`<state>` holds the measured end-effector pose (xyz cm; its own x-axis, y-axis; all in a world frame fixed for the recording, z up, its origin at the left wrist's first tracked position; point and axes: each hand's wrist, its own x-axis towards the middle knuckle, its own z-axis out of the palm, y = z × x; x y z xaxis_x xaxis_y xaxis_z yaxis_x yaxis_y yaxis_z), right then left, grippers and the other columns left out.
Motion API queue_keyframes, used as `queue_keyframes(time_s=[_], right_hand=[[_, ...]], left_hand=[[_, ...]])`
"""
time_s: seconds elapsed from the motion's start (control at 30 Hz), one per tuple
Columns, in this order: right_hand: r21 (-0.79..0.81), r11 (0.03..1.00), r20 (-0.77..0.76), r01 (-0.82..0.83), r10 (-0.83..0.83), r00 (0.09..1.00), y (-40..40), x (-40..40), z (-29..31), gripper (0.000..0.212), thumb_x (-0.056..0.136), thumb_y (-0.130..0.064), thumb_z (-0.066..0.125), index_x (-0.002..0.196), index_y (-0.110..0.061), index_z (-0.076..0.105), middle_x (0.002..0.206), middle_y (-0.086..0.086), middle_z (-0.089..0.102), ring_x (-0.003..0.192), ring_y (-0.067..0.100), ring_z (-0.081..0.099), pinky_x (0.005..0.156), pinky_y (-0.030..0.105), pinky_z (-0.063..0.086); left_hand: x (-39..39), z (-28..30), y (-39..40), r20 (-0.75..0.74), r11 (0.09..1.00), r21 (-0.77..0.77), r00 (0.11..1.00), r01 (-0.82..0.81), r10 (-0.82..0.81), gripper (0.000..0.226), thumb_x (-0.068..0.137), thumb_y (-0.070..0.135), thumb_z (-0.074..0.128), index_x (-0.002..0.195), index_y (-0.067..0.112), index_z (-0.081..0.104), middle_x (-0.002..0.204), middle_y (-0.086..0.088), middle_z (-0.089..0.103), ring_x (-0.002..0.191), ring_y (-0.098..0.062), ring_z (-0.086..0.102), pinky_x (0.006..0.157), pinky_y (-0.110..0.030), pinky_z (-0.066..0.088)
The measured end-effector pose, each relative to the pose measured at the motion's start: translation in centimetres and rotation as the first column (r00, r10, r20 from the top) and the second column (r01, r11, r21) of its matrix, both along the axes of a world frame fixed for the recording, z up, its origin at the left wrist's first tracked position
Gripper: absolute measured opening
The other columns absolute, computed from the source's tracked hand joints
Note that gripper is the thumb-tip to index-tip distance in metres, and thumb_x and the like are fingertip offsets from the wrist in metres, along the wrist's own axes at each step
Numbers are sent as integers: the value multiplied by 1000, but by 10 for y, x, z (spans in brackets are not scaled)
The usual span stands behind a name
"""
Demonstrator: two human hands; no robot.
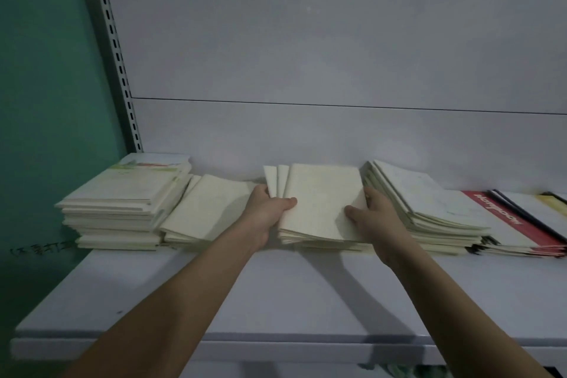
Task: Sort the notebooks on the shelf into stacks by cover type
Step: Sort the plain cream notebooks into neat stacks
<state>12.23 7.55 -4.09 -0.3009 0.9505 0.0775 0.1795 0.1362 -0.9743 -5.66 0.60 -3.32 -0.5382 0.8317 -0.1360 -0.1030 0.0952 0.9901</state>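
Observation:
A middle stack of plain cream notebooks [322,193] lies at the back of the white shelf [276,291]. My left hand [268,212] grips its left edge, thumb on the top cover. My right hand [372,215] holds its right edge, thumb laid on top. Two more cream covers fan out behind the stack's left corner. To the left sit a low cream stack [205,209] and a taller stack [122,202] topped by a cover with a coloured picture. To the right leans a slanted cream pile [429,202].
Red-and-white notebooks [503,218] and dark-edged ones [540,212] lie at the far right. A slotted metal upright [118,55] rises beside a green wall [46,101] on the left. The shelf's grey back panel stands right behind the stacks.

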Motion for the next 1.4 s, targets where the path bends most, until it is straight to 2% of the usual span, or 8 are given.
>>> queue_keyframes(time_s=[0.1,0.2,0.37,0.63,0.87,1.07,1.23,1.4], right_hand=[[69,997,158,-41,30,987,14,1,0,34,85,8,49,106,-17,57,95,-4,64,88,14,61,66,23,48],[80,993,339,-86,54,939,32,0,-9,43,78,-9,50,121,-11,52,112,7,62,103,29,59,82,35,50],[55,990,580,-127,72,812,48,-7,-15,61,91,-24,47,145,-4,28,137,19,48,122,37,47,94,36,41],[130,982,527,-139,50,848,65,-12,-29,52,97,-19,41,143,1,26,144,20,39,124,36,45,92,35,37],[530,845,339,-80,-125,933,38,-18,-3,45,95,-14,47,140,-10,43,141,8,46,129,23,43,102,33,35],[545,805,289,-234,82,954,-19,-70,23,25,96,-18,46,114,-20,64,109,-6,66,94,9,58,80,23,42],[509,709,564,-488,154,811,-71,-134,6,37,95,-42,50,127,-23,56,127,-4,58,115,17,53,94,34,44],[408,656,827,-634,28,561,-98,-183,-18,90,85,-71,46,154,-22,13,162,3,10,148,25,10,118,47,16]], left_hand=[[10,-5,21,-159,996,-63,986,-62,52,39,85,3,69,119,3,49,112,-9,63,101,-26,63,88,-38,53],[17,-10,32,-253,991,-121,967,-51,19,26,87,7,61,113,8,58,110,-12,67,97,-28,65,89,-40,54],[33,-8,37,-304,992,-123,952,-15,-23,36,94,0,36,123,11,55,102,-6,61,80,-15,58,54,-20,43],[40,-8,49,-306,989,-148,951,-6,-40,42,97,13,36,137,16,48,115,-4,64,102,-22,61,94,-35,49],[16,9,9,-446,1000,-20,895,-6,-3,47,100,22,48,146,20,42,145,1,47,124,-13,48,95,-25,36],[-40,24,-55,-586,995,96,807,-25,77,22,97,19,51,109,31,64,114,4,67,101,-7,61,87,-27,50],[-88,1,-130,-612,995,36,784,-96,98,22,95,14,53,94,30,67,100,7,71,96,-5,64,80,-23,47],[-130,-19,-174,-690,986,-58,721,-153,71,18,97,19,53,98,29,68,98,12,68,93,-6,62,82,-25,51]])
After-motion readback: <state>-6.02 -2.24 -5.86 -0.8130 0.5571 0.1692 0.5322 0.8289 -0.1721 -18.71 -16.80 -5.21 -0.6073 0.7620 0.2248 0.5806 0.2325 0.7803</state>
